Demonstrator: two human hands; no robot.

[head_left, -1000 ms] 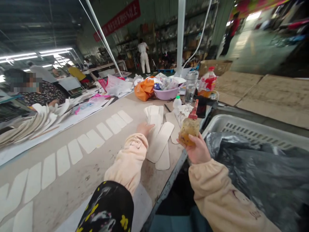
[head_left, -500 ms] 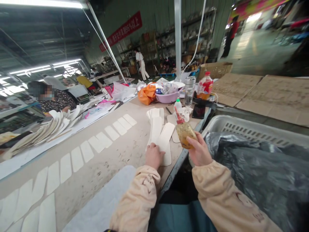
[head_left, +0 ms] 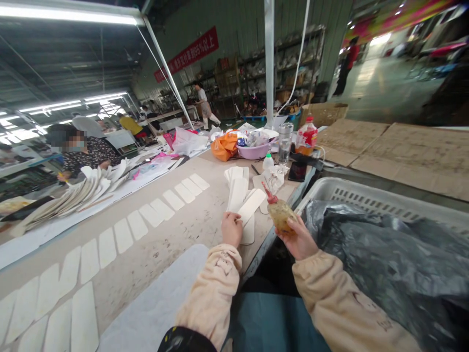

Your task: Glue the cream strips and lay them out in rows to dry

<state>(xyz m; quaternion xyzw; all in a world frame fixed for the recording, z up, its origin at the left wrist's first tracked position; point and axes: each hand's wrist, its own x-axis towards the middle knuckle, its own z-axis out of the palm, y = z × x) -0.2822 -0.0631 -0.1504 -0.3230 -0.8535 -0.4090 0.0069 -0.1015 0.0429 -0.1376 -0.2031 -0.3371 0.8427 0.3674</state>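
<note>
My right hand [head_left: 298,238] is closed round a small yellowish squeeze bottle [head_left: 280,212] with a red nozzle that tilts up and to the left. My left hand [head_left: 231,228] rests with curled fingers on the near end of a pile of long cream strips [head_left: 242,203] at the table's right edge. Whether those fingers pinch a strip is hard to see. Both arms wear pale peach sleeves.
A row of cream strips [head_left: 146,217] runs along the beige table [head_left: 176,239]. A grey crate [head_left: 348,198] with dark plastic sheeting stands at the right. At the back are a purple basin [head_left: 254,149], a glass jar [head_left: 285,142], a red-labelled bottle [head_left: 307,136]. A person [head_left: 78,151] works at far left.
My left hand has pulled back from the far end of the strip pile to its near end. The bottle has tipped from upright to leaning left. The view has lifted a little.
</note>
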